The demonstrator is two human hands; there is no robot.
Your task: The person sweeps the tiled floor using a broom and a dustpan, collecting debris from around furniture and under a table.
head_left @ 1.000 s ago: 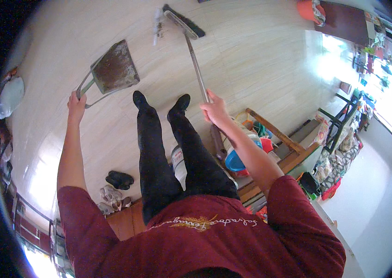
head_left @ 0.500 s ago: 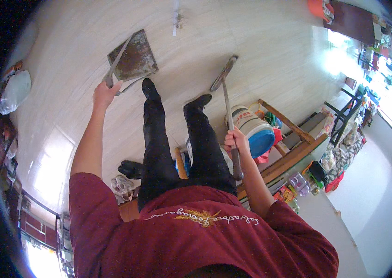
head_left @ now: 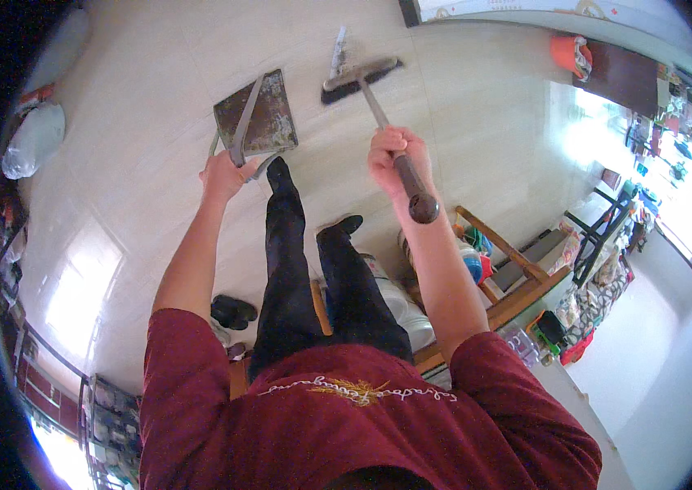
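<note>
My left hand [head_left: 227, 174] is closed round the grey handle of a dustpan [head_left: 272, 114]. The pan is a flat, square, rusty-brown plate, low over or on the floor just ahead of my left foot; I cannot tell whether it touches. My right hand [head_left: 397, 155] grips the shaft of a broom [head_left: 361, 75], below its brown rounded handle end, which points back toward me. Dark bristles on the broom's wide head are at the floor, right of the dustpan and a little farther off. A small pile of dirt [head_left: 341, 59] and a white strip [head_left: 338, 42] lie just behind the broom head.
A wooden bench frame [head_left: 517, 286] and white buckets [head_left: 395, 298] stand close on my right. Dark shoes [head_left: 233, 312] sit by my left leg. A white plastic bag [head_left: 34, 140] lies at the far left, and an orange bucket [head_left: 568, 55] stands far right.
My right hand has swung the broom forward and left, from beside my right foot to the dirt pile. The left hand and dustpan have shifted slightly right.
</note>
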